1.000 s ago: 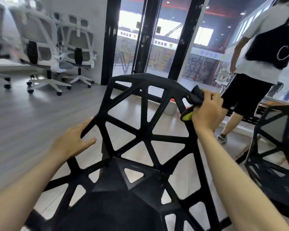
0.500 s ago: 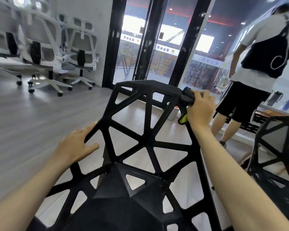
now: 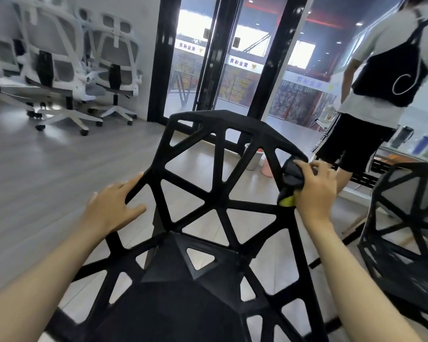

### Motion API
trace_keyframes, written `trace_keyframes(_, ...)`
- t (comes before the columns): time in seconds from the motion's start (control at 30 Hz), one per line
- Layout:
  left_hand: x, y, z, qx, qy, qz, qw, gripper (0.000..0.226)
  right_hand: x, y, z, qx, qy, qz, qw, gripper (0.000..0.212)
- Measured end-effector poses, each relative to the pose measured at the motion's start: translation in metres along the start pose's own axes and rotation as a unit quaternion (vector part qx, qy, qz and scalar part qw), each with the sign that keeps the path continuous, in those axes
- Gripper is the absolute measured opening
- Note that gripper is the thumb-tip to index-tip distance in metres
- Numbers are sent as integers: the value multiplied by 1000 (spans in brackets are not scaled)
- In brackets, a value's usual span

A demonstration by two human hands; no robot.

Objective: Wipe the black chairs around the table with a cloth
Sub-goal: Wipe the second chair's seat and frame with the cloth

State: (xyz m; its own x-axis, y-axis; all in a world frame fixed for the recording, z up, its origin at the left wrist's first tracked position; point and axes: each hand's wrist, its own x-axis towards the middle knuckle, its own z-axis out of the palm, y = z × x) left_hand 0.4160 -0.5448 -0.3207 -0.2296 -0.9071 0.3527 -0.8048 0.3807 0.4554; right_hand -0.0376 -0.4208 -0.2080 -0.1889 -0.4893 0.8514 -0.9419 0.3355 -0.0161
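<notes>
The left hand (image 3: pixel 114 206) lies flat and relaxed on the left edge strut of the black chair (image 3: pixel 208 198), fingers straight along the bar and gripping nothing; it looks placed there to steady the light lattice frame so it does not swing or slide under the rubbing. The right hand (image 3: pixel 314 191) is curled round a bunched dark cloth (image 3: pixel 292 175) with a yellow-green corner showing beneath it, and presses the wad against the right upright of the backrest, just below its top corner. Bunching the cloth probably lets it wrap round the narrow bar instead of skating over one face. The chair stands directly in front, seat nearest the camera and its backrest away, so both arms can reach every strut. A second black chair (image 3: pixel 405 218) stands to the right, untouched at this moment, near a standing person (image 3: pixel 371 95) who faces away
</notes>
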Motion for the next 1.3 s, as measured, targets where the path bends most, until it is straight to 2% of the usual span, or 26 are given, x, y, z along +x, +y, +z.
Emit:
trace_keyframes(0.13,-2,0,3,-3,5,-6,1000,95,-41,-1,6,20,-21,21,999,57)
trace_keyframes(0.33,-3,-1,6,33,15,0,999,93,34,-18,0,53,39,86,994,56)
trace_keyframes(0.5,1,-2,6,64,24,10,998,97,-32,-1,6,23,-18,5,1000,57)
trace_keyframes(0.63,0,0,7,74,24,15,997,99,-59,4,8,28,-42,-2,999,56)
trace_keyframes(0.8,-3,1,6,84,17,5,996,99,21,-33,16,28,-48,-64,996,56)
trace_keyframes(0.9,1,-2,7,86,26,7,996,98,75,-70,20,20,-31,-76,996,47)
trace_keyframes(0.97,1,-5,8,91,31,10,995,99,81,-78,22,22,-36,-64,997,48)
trace_keyframes(1.07,2,-7,11,97,24,11,995,98,42,-49,19,16,-48,-50,997,58)
trace_keyframes(1.17,4,-7,11,102,28,7,994,97,-19,0,5,-16,-67,-81,994,63)
trace_keyframes(1.3,5,-4,11,99,28,10,995,98,-27,2,1,-29,-71,-85,993,54)
